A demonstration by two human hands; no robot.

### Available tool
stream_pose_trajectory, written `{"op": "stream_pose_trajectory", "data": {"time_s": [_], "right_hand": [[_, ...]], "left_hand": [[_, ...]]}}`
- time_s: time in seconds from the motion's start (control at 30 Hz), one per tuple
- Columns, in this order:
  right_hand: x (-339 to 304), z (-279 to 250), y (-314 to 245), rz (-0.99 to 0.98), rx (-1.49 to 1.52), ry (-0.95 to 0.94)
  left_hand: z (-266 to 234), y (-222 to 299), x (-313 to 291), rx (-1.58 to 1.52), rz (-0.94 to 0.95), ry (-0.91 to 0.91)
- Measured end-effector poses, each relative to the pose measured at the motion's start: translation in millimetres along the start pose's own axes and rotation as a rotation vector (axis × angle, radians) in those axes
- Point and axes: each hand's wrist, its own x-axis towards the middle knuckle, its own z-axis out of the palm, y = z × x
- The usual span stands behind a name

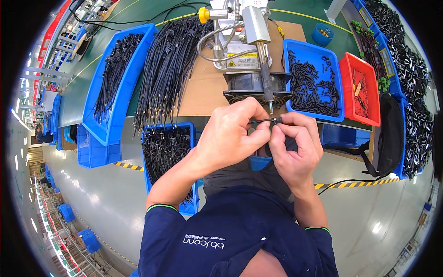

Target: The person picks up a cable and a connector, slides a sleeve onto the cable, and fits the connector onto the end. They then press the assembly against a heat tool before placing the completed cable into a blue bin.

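My left hand pinches a thin black cable between thumb and forefinger. Opposite it, my right hand is closed with its fingertips on the small dark connector end of that cable. Just above this end points the metal tip of a soldering iron, fixed in a white stand; whether tip and connector touch I cannot tell. Behind the iron sits a black fan. A blue tray of short black sleeves stands to the right of my hands.
Many black cables lie on the bench at left, beside a long blue bin of cables. Another blue bin of cables stands below the bench edge. At right are a red tray, a blue cup and a black bag.
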Motion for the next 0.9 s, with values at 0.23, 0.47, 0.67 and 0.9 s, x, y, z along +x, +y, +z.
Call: {"op": "stream_pose_trajectory", "data": {"time_s": [0.23, 0.47, 0.67, 0.9], "right_hand": [[1.4, 1.6, -0.2, 0.009, 0.019, 0.006], [3.0, 1.8, -1.9, 0.027, 0.031, 0.010], [5.3, 2.3, -2.4, 0.032, 0.036, 0.012], [7.1, 1.8, -4.3, 0.034, 0.024, 0.012]], "left_hand": [[-3.0, 0.8, 2.7, 0.003, 0.028, 0.016], [-3.7, 1.3, 3.5, 0.020, 0.037, 0.015], [-3.9, 0.9, 3.7, 0.022, 0.046, 0.021], [-3.6, 2.0, 3.8, 0.014, 0.039, 0.030]]}}
